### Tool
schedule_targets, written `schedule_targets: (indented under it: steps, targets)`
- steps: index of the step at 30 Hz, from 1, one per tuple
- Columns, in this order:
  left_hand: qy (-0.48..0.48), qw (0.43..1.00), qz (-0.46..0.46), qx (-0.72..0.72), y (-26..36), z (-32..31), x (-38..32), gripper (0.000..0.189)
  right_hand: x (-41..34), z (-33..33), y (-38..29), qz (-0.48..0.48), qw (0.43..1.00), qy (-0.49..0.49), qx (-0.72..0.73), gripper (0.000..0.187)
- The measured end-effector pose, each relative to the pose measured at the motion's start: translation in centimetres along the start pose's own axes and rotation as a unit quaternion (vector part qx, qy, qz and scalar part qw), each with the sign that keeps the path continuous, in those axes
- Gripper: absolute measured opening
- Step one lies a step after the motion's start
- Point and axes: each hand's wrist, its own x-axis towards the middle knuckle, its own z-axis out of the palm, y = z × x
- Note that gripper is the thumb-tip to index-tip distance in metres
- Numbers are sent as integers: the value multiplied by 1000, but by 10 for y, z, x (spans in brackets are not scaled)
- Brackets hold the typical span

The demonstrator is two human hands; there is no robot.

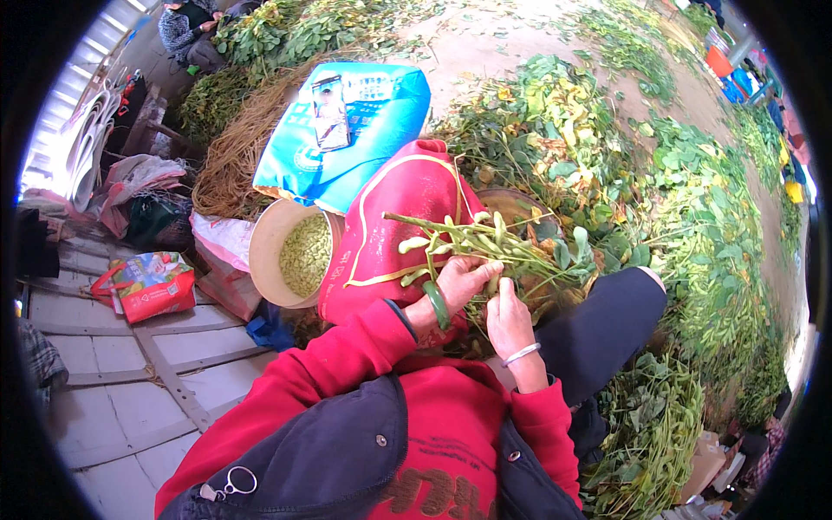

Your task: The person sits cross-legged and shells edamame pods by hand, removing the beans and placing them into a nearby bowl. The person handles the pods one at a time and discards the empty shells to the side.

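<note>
My left hand (460,283), with a green bangle at its wrist, grips a cut soybean stalk (484,239) hung with plump green pods. The stalk lies across the front of me, its bare brown end pointing left. Close below, my right hand (510,320), wearing a silver bracelet, has its fingertips pinched at a small green pod (493,285), partly hidden by the fingers. Under the stalk spreads a red sack (406,208) with yellow trim. To its left, a pale plastic bucket (262,260) holds shelled green beans (305,255).
A blue printed sack (383,123) with a phone (330,112) on it stands ahead. Leafy bean plants (702,227) heap up on the right. A red shopping bag (156,292) sits on the left floor. Another person (185,36) sits at the upper left.
</note>
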Motion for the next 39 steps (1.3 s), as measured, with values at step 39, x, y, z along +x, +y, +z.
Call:
schedule_targets:
  steps: [39]
  targets:
    - [-127, 955, -103, -246, 11, -17, -10, 23, 1, -2, -26, -74, 982, 143, -100, 16]
